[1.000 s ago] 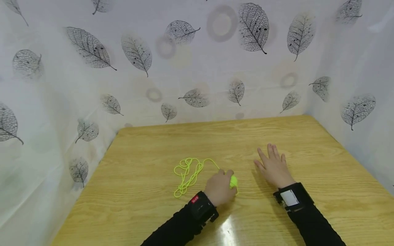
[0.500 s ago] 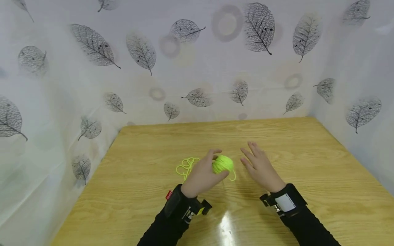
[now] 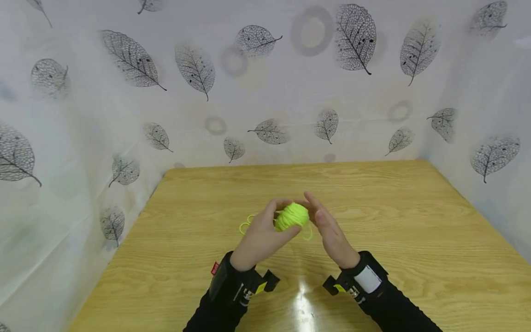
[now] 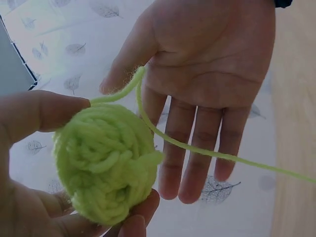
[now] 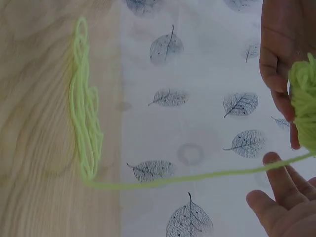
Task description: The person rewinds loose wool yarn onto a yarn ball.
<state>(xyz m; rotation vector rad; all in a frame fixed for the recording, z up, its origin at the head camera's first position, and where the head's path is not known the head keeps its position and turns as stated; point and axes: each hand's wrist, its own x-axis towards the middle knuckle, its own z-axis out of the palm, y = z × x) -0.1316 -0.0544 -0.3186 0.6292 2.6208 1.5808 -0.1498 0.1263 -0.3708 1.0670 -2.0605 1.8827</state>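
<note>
My left hand (image 3: pixel 258 240) holds a neon yellow-green ball of yarn (image 3: pixel 292 216) above the table, thumb on the near side and fingers behind. Beside the ball my right hand (image 3: pixel 333 237) is raised with straight fingers, its palm turned toward the yarn. In the left wrist view, a strand (image 4: pixel 197 149) loops off the top of the ball (image 4: pixel 106 163) and passes in front of the right hand's fingers. The right wrist view has a loose bundle of yarn (image 5: pixel 86 113) on the table, joined to the ball by one strand. Whether the right fingertips touch the ball is unclear.
A wood-grain table (image 3: pixel 394 198) lies under both hands. White sheeting (image 3: pixel 282 83) printed with dark leaves stands along its back and sides. Both wrists wear black straps with small cameras.
My left hand has lifted the yarn ball off the table, and up toward the middle. The right hand has moved left from the tabletop and turned its palm toward the ball.
</note>
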